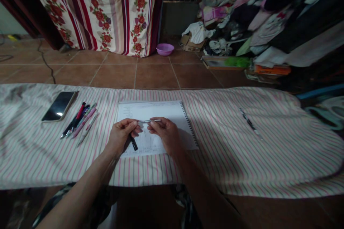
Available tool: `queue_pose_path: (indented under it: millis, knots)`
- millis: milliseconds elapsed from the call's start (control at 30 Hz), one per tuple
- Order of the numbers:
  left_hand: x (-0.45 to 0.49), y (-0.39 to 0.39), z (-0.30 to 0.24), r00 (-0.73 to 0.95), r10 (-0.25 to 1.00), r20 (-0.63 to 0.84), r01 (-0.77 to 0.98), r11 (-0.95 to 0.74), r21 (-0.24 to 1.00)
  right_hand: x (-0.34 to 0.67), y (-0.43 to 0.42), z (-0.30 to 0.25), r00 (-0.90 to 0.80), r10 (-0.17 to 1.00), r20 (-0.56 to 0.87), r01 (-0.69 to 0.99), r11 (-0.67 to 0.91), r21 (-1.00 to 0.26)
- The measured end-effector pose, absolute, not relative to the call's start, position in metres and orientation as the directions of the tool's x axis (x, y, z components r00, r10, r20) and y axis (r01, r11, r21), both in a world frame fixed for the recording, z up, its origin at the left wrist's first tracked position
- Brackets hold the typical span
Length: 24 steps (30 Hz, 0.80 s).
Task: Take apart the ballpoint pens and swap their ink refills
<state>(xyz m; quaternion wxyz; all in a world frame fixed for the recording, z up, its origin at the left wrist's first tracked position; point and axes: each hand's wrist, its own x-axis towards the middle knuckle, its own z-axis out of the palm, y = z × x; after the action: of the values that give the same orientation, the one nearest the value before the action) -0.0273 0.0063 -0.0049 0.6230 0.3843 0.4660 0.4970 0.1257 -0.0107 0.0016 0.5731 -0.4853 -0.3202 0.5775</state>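
Observation:
Over an open spiral notebook (169, 109), a thin silvery pen-like rod (144, 121) is stretched level between my two hands. My left hand (123, 130) pinches its left end with thumb and fingertips. The fingers of my right hand (166, 134) are closed around the other end. A black pen barrel or cap (133, 143) sticks out below my left hand; whether the hand grips it or it lies on the page, I cannot tell. Handwriting and printed lines show on the notebook page.
Left of the notebook lie several pens (82, 120) side by side, with a phone (59, 106) beyond them. A black-and-white pen (251, 124) rests on the striped cloth (220, 143) at right. Behind are a purple basin (165, 49), a flowered curtain (99, 10) and heaped clothes (242, 14).

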Motion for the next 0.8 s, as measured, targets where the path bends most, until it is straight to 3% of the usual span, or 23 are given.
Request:
queue_pose_path:
  millis: [200,800]
  knots:
    - [-0.0255,0.0084,-0.0038,0.030,0.974,-0.225,-0.331,0.222,0.917,0.1232,-0.0126,0.0079,0.104,0.973,-0.207,-0.438,-0.142,-0.888]
    - [-0.0288,0.0068,-0.0035,0.089,0.977,-0.191,-0.253,0.208,0.945,0.1258,-0.0094,0.0104,0.172,0.972,-0.161,-0.285,-0.107,-0.952]
